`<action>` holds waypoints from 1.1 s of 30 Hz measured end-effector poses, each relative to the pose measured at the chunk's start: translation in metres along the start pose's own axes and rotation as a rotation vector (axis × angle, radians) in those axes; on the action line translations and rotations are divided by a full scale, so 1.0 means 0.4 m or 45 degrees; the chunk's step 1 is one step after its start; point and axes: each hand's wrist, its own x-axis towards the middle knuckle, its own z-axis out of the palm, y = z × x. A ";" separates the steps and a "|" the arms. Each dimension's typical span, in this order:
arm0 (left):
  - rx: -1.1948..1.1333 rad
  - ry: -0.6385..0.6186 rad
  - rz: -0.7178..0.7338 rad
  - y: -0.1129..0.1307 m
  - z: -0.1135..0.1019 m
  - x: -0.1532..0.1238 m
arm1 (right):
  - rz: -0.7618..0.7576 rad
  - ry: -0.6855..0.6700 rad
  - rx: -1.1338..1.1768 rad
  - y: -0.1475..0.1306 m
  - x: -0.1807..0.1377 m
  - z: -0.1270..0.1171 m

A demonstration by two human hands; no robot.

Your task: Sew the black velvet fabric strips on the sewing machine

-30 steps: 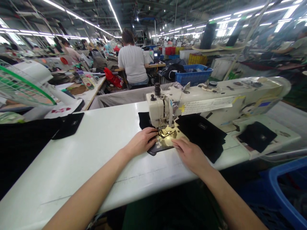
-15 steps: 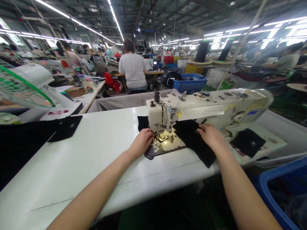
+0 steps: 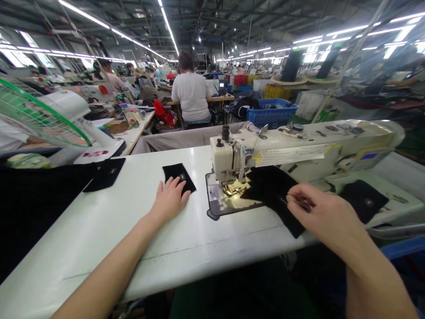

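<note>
My left hand (image 3: 170, 198) lies flat with spread fingers on a small black fabric piece (image 3: 188, 180), left of the sewing machine's needle plate. That piece carries a small pale mark. My right hand (image 3: 317, 210) is closed in a pinch at the right of the machine's foot, over more black fabric (image 3: 270, 184). A thin, shiny bit shows at its fingertips; whether it is a small tool or part of the cloth I cannot make out. The off-white sewing machine (image 3: 229, 155) stands between my hands, its presser foot (image 3: 234, 190) lit, with the black fabric just right of it.
Another black piece (image 3: 365, 201) rests on the machine's bed at right. Black cloth (image 3: 104, 175) covers the table's left end, near a green-rimmed fan (image 3: 43, 108). Behind the table are a blue basket (image 3: 272, 116) and a seated person (image 3: 191, 95). Thread cones (image 3: 292, 66) stand at back right.
My left hand has moved left from beside the presser foot, and the small black piece now lies under it, away from the machine. My right hand has shifted right and toward me. The view has turned slightly.
</note>
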 end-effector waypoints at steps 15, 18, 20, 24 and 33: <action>-1.598 -0.546 -0.253 0.218 -0.136 0.004 | 0.220 -0.690 1.069 -0.149 -0.134 0.143; -1.582 -0.734 -0.221 0.164 -0.129 0.034 | 0.311 -0.793 1.097 -0.141 -0.173 0.155; -1.547 -0.898 -0.154 0.138 -0.118 0.051 | 0.381 -0.857 1.132 -0.138 -0.199 0.161; -1.258 -0.894 -0.012 0.138 -0.059 0.081 | 0.460 -0.851 1.132 -0.149 -0.240 0.183; -0.403 -0.036 0.388 0.220 0.046 0.041 | 0.097 -0.530 1.030 -0.164 -0.297 0.224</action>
